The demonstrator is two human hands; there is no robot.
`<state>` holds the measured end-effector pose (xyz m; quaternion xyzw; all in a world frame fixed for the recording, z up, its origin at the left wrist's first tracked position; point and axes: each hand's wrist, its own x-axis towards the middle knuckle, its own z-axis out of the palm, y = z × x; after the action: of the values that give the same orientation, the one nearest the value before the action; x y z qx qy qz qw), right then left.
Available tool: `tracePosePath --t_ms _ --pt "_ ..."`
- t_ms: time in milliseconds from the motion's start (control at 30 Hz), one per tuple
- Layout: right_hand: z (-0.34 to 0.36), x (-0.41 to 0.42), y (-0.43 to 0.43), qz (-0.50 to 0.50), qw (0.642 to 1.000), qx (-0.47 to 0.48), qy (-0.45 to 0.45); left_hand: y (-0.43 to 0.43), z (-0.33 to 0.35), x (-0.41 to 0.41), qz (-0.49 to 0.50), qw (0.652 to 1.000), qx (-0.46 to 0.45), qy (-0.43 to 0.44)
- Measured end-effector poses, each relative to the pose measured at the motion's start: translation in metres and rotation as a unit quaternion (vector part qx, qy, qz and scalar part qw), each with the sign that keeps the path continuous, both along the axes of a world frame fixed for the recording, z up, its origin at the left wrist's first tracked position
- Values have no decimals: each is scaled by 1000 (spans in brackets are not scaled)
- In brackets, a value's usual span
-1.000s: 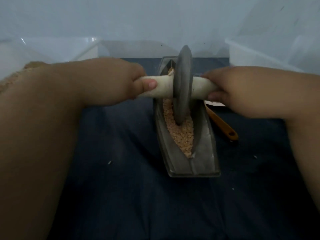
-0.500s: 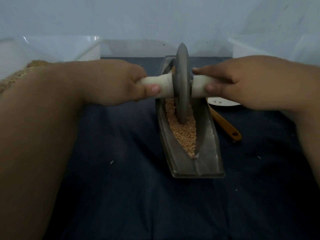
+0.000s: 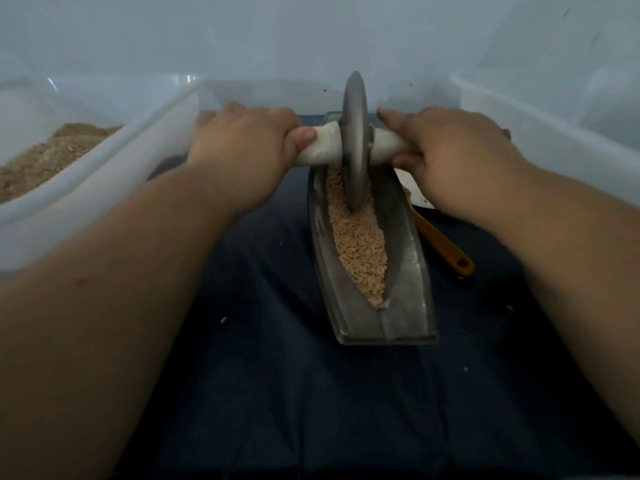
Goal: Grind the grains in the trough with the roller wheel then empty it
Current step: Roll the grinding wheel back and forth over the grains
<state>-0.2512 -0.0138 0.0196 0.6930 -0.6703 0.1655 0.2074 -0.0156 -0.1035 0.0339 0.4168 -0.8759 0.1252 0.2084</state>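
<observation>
One metal trough (image 3: 408,306) lay lengthwise on a dark blue cloth (image 3: 277,375). Its narrow channel was filled with pale tan grains (image 3: 360,244) down to its near tip. The single roller wheel (image 3: 354,140), a thin grey disc on a white cross-handle (image 3: 325,147), stood upright in the trough's far half with its rim sunk in the grains.

Two hands held it. The left hand (image 3: 242,143) had its grip wrapped round the handle left of the disc. The right hand (image 3: 446,143) closed its grip on the other end, fingers over and thumb under.

Just right of the trough lay one orange-handled tool (image 3: 443,247), its head hidden behind the right wrist. Two translucent bins flanked the trough. The left bin (image 3: 138,161) held brown meal (image 3: 45,157); the contents of the right bin (image 3: 536,133) could not be seen. A few stray grains (image 3: 224,319) dotted the cloth.
</observation>
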Motion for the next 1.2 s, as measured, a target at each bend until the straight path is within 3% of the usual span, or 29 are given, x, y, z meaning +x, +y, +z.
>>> tracePosePath --t_ms 100,233,367,467,533,633,733,833,900,1000,1100,1200 --pt "-5 -1 -13 -30 999 -37 12 -2 -7 -10 39 997 -68 26" --pt "-1 0 -3 -10 999 14 -33 -1 -5 -7 4 998 -54 27" --pt "24 6 26 18 993 110 -24 11 13 8 -44 994 92 -34" --pt "46 14 51 52 974 211 -70 29 27 20 -47 966 244 -66" --pt "59 19 66 75 955 266 -105 39 34 25 -46 958 271 -79" --pt "65 17 75 103 940 300 -129 45 37 25 -44 963 252 -83" --pt "56 14 65 97 946 287 -118 40 32 17 -33 968 242 -51" --pt "33 9 42 47 979 177 -93 20 16 7 -13 991 136 -11" --pt "15 6 23 7 998 61 -19 7 0 -1 17 998 39 37" --pt "-1 8 4 -26 998 -31 40 -4 -16 -9 94 990 -38 97" --pt "-4 4 -4 -50 998 -27 34 -9 -22 -7 66 988 -106 93" --pt "0 0 2 -44 998 30 -15 -5 -14 -5 -3 993 -98 68"
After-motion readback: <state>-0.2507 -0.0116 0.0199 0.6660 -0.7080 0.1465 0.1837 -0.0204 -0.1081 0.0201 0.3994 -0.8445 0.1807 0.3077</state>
